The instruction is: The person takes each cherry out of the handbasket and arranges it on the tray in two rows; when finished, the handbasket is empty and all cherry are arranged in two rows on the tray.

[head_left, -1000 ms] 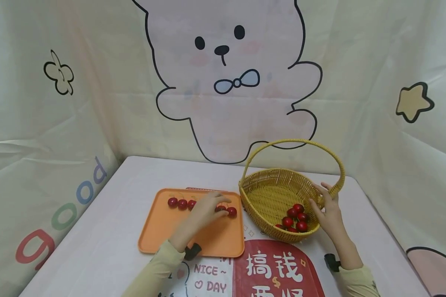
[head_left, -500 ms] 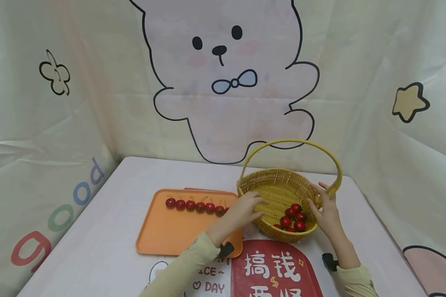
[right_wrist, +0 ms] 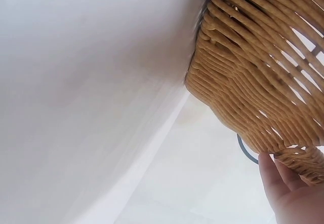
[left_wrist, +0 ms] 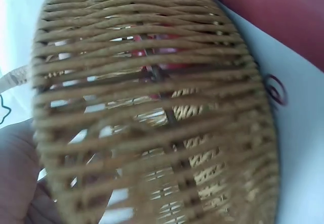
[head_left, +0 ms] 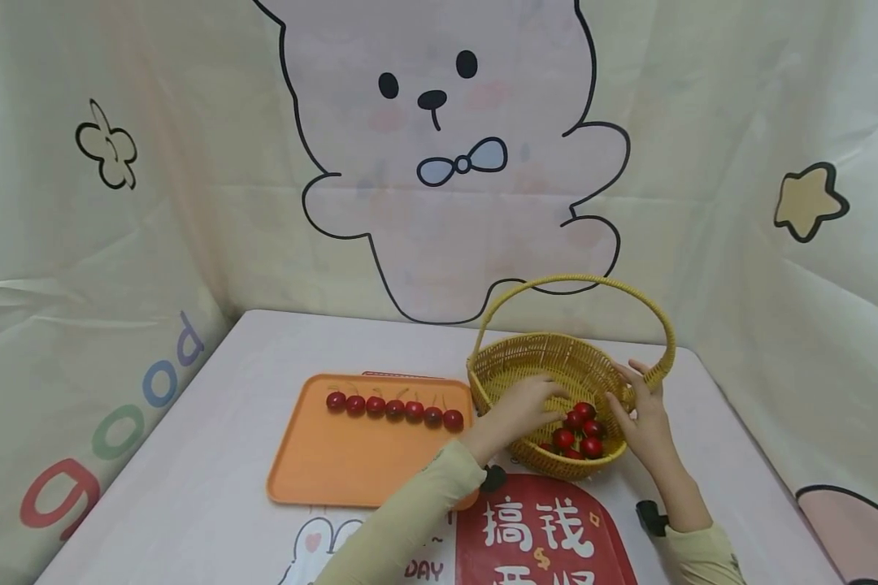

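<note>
A yellow wicker basket (head_left: 534, 345) with a hoop handle stands right of centre and holds several red cherries (head_left: 585, 429). My left hand (head_left: 559, 406) reaches over its near rim, fingers stretched out to the cherries and touching the nearest one; nothing shows in its grasp. My right hand (head_left: 632, 402) grips the basket's right rim by the handle's foot. An orange tray (head_left: 351, 463) to the left carries a row of several cherries (head_left: 395, 408). The left wrist view shows only the basket's woven wall (left_wrist: 152, 107). In the right wrist view, fingers (right_wrist: 283, 183) touch the basket's (right_wrist: 253, 67) underside.
The white table (head_left: 212, 422) is walled by a cloth backdrop with a cartoon bear on the back and both sides. A red printed mat (head_left: 541, 528) lies at the near edge, in front of the basket. Bare table lies left of the tray.
My left hand left the tray's cherry row, crossed to the right over the basket's rim and now reaches the cherries inside. The right hand stayed on the rim.
</note>
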`<state>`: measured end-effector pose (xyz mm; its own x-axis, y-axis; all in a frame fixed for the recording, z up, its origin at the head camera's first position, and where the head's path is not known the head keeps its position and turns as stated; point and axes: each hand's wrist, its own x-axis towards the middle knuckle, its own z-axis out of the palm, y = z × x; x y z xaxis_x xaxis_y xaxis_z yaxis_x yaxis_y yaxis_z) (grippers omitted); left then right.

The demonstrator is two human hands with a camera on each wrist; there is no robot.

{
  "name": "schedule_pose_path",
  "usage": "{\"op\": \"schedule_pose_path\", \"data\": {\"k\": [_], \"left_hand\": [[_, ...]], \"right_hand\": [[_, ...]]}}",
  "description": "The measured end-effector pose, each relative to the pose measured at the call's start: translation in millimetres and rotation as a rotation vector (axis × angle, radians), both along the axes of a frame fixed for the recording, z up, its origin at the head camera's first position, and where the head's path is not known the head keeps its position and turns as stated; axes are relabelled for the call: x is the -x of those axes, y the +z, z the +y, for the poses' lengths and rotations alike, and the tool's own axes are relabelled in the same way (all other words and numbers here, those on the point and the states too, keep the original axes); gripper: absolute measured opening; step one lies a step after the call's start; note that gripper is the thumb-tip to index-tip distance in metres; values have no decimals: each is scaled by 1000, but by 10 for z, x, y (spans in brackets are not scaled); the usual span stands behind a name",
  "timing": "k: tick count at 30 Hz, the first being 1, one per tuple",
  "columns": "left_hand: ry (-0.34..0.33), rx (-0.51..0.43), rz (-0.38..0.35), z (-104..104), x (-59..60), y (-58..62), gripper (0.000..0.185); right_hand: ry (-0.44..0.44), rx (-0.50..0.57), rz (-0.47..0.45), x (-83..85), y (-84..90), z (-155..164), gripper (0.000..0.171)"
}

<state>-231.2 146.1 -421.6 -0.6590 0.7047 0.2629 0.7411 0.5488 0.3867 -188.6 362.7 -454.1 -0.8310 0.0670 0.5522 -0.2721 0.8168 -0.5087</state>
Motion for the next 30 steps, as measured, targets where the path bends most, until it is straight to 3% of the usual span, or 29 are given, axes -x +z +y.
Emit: {"op": "schedule_pose_path", "data": {"k": [9, 19, 25, 30], "left_hand": [[28, 69, -105, 299, 116, -103, 30], [51, 84, -217, 500, 229, -229, 38], [-9, 152, -276, 570, 265, -224, 41], [-82, 253, -250, 613, 285, -280, 41]], "right_hand": [[15, -5, 11, 5, -4, 11, 54], [21, 7, 16, 0, -19, -3, 54], [19, 3, 18, 17, -20, 0, 54], [9, 5, 12, 19, -10, 3, 54]]}}
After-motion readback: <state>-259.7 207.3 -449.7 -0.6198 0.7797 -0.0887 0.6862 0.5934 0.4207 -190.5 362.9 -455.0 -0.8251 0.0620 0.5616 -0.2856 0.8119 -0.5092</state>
